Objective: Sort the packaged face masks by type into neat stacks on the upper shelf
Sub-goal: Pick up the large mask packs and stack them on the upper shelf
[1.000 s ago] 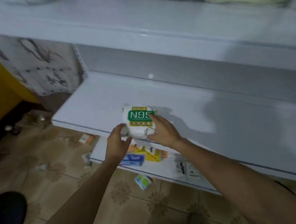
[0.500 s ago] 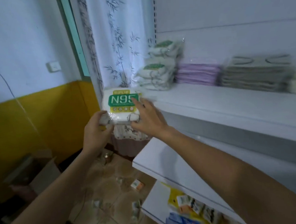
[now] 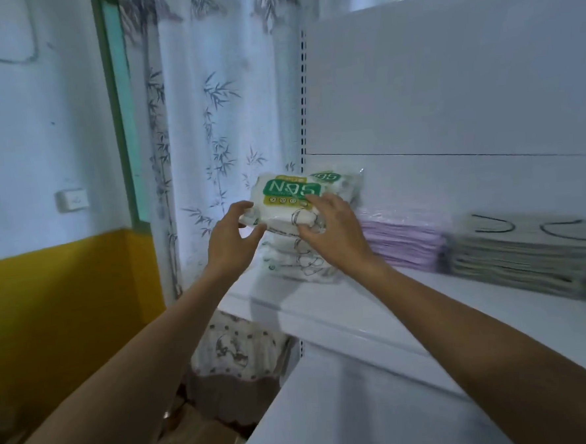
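A white wall switch is seen at the far left, and a bamboo-print curtain hangs beside it. The left end of an N95 mask pack is gripped by the left hand, thumb and fingers curled round its edge. The pack is held level at the top of the stack of N95 packs, which stands at the left end of the upper shelf; whether it touches the stack cannot be told. Its right end is pinched by the right hand. Just beside the stack lie the purple mask packs, then the grey mask packs, blurred. A lower shelf is seen beneath.
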Motion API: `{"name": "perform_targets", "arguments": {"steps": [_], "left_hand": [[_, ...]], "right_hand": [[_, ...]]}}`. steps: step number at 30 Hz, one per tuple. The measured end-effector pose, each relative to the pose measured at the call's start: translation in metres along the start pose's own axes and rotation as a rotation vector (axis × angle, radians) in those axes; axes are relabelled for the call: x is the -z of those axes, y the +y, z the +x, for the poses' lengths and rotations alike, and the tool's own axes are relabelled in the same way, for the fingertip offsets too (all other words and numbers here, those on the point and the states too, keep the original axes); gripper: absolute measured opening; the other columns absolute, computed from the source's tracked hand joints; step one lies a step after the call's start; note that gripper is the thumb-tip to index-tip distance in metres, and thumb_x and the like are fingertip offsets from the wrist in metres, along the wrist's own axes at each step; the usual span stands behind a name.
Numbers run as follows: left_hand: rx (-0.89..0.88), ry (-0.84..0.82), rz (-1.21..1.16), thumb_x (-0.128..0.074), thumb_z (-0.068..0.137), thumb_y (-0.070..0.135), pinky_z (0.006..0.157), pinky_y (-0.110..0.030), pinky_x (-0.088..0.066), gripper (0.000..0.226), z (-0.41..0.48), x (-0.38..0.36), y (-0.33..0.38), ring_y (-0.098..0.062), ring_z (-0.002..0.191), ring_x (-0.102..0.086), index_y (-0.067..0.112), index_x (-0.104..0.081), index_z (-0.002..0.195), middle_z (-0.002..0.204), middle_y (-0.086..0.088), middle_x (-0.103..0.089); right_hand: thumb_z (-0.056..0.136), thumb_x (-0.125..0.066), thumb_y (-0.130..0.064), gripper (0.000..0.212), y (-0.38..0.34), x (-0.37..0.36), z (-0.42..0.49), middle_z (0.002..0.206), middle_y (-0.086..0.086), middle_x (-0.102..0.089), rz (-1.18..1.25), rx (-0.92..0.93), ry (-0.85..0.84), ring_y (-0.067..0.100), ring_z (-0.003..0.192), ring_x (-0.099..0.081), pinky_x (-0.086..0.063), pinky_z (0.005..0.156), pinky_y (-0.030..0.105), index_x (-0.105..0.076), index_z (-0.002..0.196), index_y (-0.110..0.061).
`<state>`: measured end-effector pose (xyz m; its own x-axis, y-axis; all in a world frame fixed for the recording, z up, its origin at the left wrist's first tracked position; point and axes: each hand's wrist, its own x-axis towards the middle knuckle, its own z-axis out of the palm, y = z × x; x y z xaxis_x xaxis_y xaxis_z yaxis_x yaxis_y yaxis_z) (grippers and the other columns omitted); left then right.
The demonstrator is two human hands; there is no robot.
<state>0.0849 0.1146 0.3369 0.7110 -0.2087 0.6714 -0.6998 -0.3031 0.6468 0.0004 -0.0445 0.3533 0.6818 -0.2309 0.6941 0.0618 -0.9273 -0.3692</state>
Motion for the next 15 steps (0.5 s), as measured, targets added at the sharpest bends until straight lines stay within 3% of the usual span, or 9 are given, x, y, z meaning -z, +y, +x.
{"name": "perform_targets", "arguments": {"steps": [2, 5, 9, 12, 15], "left_hand": [[-0.001, -0.029, 0.025, -0.063, 0.087, 0.032, 0.097, -0.037, -0.039, 0.039, 0.014, -0.015, -0.013, -0.023, 0.117, -0.048, 0.021, -0.053, 0.123, 0.127, -0.004, -0.054], [0.113, -0.175, 0.071, -0.063, 0.086, 0.036, 0.103, -0.032, -0.031, 0.041, 0.024, -0.032, -0.039, -0.025, 0.129, -0.037, 0.023, -0.054, 0.123, 0.139, -0.011, -0.039], [0.095, -0.383, -0.003, -0.067, 0.083, 0.033, 0.092, -0.032, -0.037, 0.052, 0.025, -0.041, -0.064, -0.029, 0.117, -0.046, 0.022, -0.045, 0.128, 0.128, -0.015, -0.044], [0.026, -0.492, -0.082, -0.070, 0.082, 0.029, 0.084, -0.029, -0.036, 0.058, 0.030, -0.045, -0.066, -0.021, 0.107, -0.046, 0.024, -0.036, 0.129, 0.119, -0.009, -0.045], [0.002, -0.488, -0.220, -0.072, 0.080, 0.026, 0.076, -0.027, -0.039, 0.061, 0.035, -0.046, -0.066, -0.018, 0.100, -0.049, 0.029, -0.031, 0.125, 0.113, -0.002, -0.045]], "right_hand": [[0.087, -0.060, -0.034, 0.053, 0.011, -0.008, 0.006, 0.138, 0.013, -0.045, -0.062, -0.027, 0.050, 0.030, 0.129, -0.039, -0.037, 0.103, 0.042, -0.048, 0.136, -0.020], [0.088, -0.055, -0.041, 0.051, 0.029, -0.025, 0.009, 0.129, 0.011, -0.050, -0.148, -0.168, -0.062, 0.031, 0.122, -0.044, -0.041, 0.094, 0.038, -0.047, 0.136, -0.026], [0.075, -0.073, -0.046, 0.082, 0.040, -0.042, -0.002, 0.144, 0.004, -0.037, 0.151, -0.304, -0.148, 0.021, 0.129, -0.040, -0.036, 0.101, 0.031, -0.030, 0.144, -0.033], [0.067, -0.084, -0.031, 0.098, 0.043, -0.048, -0.008, 0.145, 0.002, -0.032, 0.178, -0.307, -0.083, 0.018, 0.128, -0.040, -0.034, 0.099, 0.021, -0.026, 0.145, -0.034], [0.062, -0.087, -0.025, 0.113, 0.041, -0.052, -0.012, 0.149, 0.005, -0.023, 0.239, -0.362, 0.054, 0.014, 0.130, -0.037, -0.037, 0.102, 0.018, -0.015, 0.148, -0.035]]}}
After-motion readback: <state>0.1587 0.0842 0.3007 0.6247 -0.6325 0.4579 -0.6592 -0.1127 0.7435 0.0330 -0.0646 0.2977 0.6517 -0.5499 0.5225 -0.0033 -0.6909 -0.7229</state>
